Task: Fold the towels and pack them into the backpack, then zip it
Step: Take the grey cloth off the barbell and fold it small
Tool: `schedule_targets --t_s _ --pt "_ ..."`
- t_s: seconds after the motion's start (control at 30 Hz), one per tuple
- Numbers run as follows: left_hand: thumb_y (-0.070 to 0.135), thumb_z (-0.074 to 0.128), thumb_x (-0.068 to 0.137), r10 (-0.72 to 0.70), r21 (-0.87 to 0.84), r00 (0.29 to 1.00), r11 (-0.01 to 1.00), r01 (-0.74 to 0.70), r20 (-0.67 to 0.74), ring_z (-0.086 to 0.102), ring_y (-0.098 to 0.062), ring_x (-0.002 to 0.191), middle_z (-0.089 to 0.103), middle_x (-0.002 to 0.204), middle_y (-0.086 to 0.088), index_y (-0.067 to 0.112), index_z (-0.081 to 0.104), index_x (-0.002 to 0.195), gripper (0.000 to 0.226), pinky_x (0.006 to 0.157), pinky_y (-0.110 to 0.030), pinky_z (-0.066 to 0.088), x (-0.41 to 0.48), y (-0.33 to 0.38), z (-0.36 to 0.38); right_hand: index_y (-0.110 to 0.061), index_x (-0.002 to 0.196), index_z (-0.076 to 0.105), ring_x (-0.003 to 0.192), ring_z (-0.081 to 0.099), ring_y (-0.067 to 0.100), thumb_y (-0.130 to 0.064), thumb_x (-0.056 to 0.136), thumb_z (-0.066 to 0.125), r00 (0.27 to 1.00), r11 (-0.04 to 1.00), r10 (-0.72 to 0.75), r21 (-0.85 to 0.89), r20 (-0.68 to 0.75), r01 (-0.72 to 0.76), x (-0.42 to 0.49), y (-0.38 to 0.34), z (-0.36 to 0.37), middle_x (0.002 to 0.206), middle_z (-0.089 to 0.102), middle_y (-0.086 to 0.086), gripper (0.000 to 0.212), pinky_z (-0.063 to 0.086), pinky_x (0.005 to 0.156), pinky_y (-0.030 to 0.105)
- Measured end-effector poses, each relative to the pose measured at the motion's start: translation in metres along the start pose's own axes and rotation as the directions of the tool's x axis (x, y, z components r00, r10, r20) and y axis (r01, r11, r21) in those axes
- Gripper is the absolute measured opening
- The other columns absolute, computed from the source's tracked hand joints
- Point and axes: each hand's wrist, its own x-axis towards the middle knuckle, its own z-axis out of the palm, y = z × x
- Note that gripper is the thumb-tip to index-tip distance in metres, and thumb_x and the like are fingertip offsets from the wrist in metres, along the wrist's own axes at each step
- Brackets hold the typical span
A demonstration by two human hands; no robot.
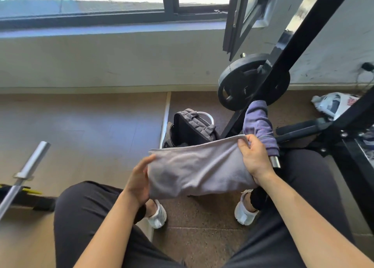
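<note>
Centrally, towel (199, 170) spans both hands. Right hand (255, 159) pinches its 2 o'clock corner, fingers curled. Left hand (139, 181) at 9 o'clock edge, fingers hidden behind it, grip unclear. Backpack (190, 127) at 12 o'clock, base hidden by towel.

Before you, the grey towel (198, 170) is soft matt cloth; the purple towel (258, 124) is matt cloth, slightly coarser. The backpack (192, 128) is woven fabric, matt. At your left, the barbell (26, 172) is smooth brushed metal; the weight plate (253, 81), matt black; the rack frame (307, 37), glossy black metal; the floor (202, 237), speckled and rough-looking.
</note>
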Motion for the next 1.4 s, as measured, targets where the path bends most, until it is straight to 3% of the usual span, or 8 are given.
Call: schedule_targets --t_s 0.13,0.33,0.53,0.67,0.9,1.1,1.27,1.4 --pt "0.023 0.067 0.096 0.279 0.38 0.928 0.909 -0.172 -0.247 0.069 -0.027 0.081 0.074 0.1 -0.02 0.005 0.073 0.102 0.02 0.073 -0.039 0.056 0.016 -0.007 -0.003 -0.013 0.089 0.055 0.068 0.043 0.01 -0.02 0.103 0.054 0.999 0.999 0.038 0.011 -0.005 -0.038 0.0 0.002 0.002 0.073 0.05 -0.003 0.016 0.038 0.064 0.029" --pt "0.04 0.052 0.103 0.633 0.851 0.712 0.516 -0.096 -0.304 0.058 -0.03 0.075 0.064 0.077 -0.008 0.009 0.055 0.082 0.038 0.068 -0.04 0.042 0.019 -0.015 -0.005 -0.016 0.085 0.053 0.065 0.044 0.011 -0.023 0.103 0.053 1.0 0.992 -0.001 -0.124 0.026 0.005 -0.003 0.0 0.009 0.072 0.051 -0.002 0.02 0.038 0.06 0.029" --pt "0.042 0.057 0.1 0.482 0.658 0.825 0.729 -0.19 -0.296 0.06 -0.022 0.077 0.068 0.089 -0.016 0.002 0.057 0.09 0.041 0.073 -0.046 0.052 0.022 -0.02 0.002 -0.007 0.097 0.058 0.077 0.049 0.015 -0.024 0.103 0.054 0.986 0.991 0.133 0.001 0.105 -0.134 -0.012 0.0 0.019 0.08 0.054 0.001 0.019 0.042 0.069 0.031" --pt "0.042 0.064 0.096 0.344 0.46 0.936 0.845 -0.273 -0.074 0.068 -0.021 0.092 0.072 0.104 -0.009 0.011 0.064 0.107 0.033 0.084 -0.043 0.056 0.009 -0.029 0.029 -0.016 0.094 0.056 0.083 0.056 0.016 -0.027 0.101 0.057 0.968 0.988 0.129 0.059 0.217 -0.145 -0.027 -0.006 0.038 0.087 0.06 0.002 0.013 0.049 0.077 0.035" --pt "0.035 0.059 0.102 0.254 0.481 0.94 0.811 -0.334 0.226 0.066 -0.014 0.085 0.064 0.092 0.001 0.013 0.055 0.111 0.024 0.063 -0.033 0.055 -0.004 -0.042 0.054 -0.015 0.11 0.059 0.104 0.066 0.029 -0.026 0.102 0.058 0.924 0.984 0.056 0.135 0.377 -0.114 -0.051 -0.017 0.067 0.105 0.07 0.011 0.014 0.053 0.092 0.043" --pt "0.039 0.052 0.099 0.169 0.383 0.938 0.88 -0.282 0.302 0.064 -0.025 0.075 0.061 0.091 -0.009 0.024 0.061 0.112 0.022 0.057 -0.037 0.06 -0.008 -0.034 0.054 -0.026 0.116 0.057 0.108 0.066 0.01 -0.063 0.09 0.057 0.873 0.976 0.078 0.14 0.481 -0.165 -0.053 -0.018 0.067 0.112 0.07 -0.004 0.046 0.052 0.1 0.04" --pt "0.029 0.054 0.091 0.108 0.32 0.923 0.917 -0.236 0.37 0.066 -0.026 0.079 0.066 0.099 -0.011 0.022 0.067 0.126 0.037 0.069 -0.039 0.061 -0.004 -0.031 0.051 -0.023 0.121 0.052 0.104 0.066 0.001 -0.034 0.083 0.081 0.847 0.992 0.048 0.074 0.529 -0.102 -0.051 -0.02 0.059 0.111 0.068 -0.007 0.049 0.052 0.09 0.021" --pt "0.02 0.054 0.082 0.295 0.258 0.943 0.909 -0.327 0.156 0.064 -0.024 0.068 0.064 0.083 -0.006 0.016 0.073 0.116 0.039 0.054 -0.029 0.054 0.003 -0.026 0.046 -0.014 0.124 0.058 0.109 0.068 0.023 -0.011 0.087 0.07 0.83 0.928 0.059 0.276 0.555 -0.251 -0.042 -0.024 0.051 0.117 0.071 0.009 0.039 0.054 0.096 0.036"
